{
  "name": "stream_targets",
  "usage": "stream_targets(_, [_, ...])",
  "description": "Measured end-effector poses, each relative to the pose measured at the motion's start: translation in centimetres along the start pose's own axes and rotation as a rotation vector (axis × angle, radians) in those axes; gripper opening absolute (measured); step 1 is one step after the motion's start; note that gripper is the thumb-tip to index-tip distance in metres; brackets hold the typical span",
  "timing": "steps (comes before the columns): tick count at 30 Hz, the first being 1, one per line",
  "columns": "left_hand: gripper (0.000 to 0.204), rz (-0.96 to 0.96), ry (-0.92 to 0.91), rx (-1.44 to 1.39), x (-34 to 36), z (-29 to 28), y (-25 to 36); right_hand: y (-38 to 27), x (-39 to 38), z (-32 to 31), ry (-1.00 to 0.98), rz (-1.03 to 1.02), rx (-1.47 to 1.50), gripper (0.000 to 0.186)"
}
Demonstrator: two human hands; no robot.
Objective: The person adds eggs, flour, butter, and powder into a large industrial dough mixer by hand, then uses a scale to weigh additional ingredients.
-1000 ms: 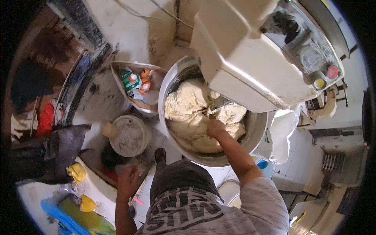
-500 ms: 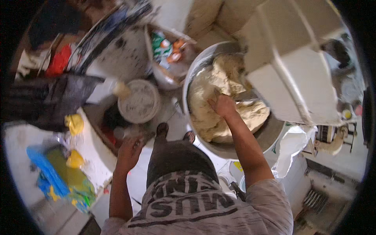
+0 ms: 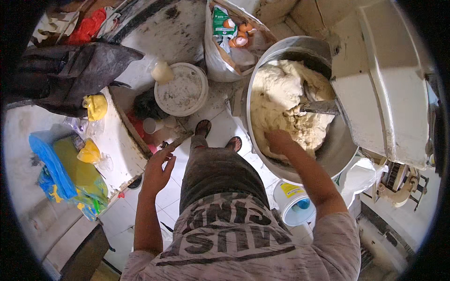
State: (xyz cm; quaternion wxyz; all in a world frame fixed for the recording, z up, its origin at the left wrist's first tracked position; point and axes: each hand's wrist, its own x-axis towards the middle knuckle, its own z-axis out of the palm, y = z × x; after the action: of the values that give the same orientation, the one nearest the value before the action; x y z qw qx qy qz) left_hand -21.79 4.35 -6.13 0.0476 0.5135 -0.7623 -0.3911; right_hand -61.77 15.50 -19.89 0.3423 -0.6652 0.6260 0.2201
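Observation:
A large metal mixing bowl [image 3: 262, 63] holds pale, lumpy dough [image 3: 274, 84], with a grey mixer arm [image 3: 319, 107] reaching into it from the right. My right hand [image 3: 281, 142] is over the near left part of the dough, inside the rim. Its fingers point down and are hidden or blurred, so whether they grip dough is unclear. Beside the corner of a white table, my left hand [image 3: 159, 172] hangs in the air with fingers apart and nothing visible in it. A flat brown strip [image 3: 180, 140] lies just past its fingertips, seemingly apart from the hand.
The pale mixer housing [image 3: 375, 79] rises at the right. Beyond the bowl stands a sack [image 3: 220, 63] with eggshells [image 3: 241, 40]. A lidded white bucket [image 3: 182, 91] is at the centre left, another bucket [image 3: 286, 199] near my right arm. Plastic bags [image 3: 70, 164] lie on the table [image 3: 124, 161].
The view has shifted, so the surroundings sit higher and further right. My right hand has moved nearer to me across the dough. The left hand's fingers have spread.

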Motion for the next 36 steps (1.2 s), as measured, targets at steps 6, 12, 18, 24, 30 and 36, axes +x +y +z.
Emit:
stream_targets(6, [0.03,0.043,-0.005,0.119,-0.3,-0.1,0.1,-1.8,-2.6,-10.7,0.554,0.378,0.249,0.05])
stream_targets(12, [0.028,0.173,-0.042,0.089,2.1,-0.1,3.8,-0.6,4.5,-2.0,0.7,0.295,0.252,0.013])
stream_targets(18, [0.027,0.171,-0.012,0.138,1.8,-0.6,2.6,-1.7,-3.3,-10.8,0.06,0.06,0.065,0.015])
stream_targets(24, [0.025,0.191,-0.035,0.079,1.5,0.3,3.4,-0.6,0.5,-9.8,0.32,0.54,0.314,0.061])
stream_targets(30, [0.024,0.215,-0.06,0.132,1.6,-0.2,3.9,-0.7,3.8,-4.6,0.254,0.537,0.298,0.031])
stream_targets(36, [0.025,0.22,-0.091,0.102,1.7,-0.2,3.2,0.1,-1.2,0.4,0.295,0.371,0.109,0.017])
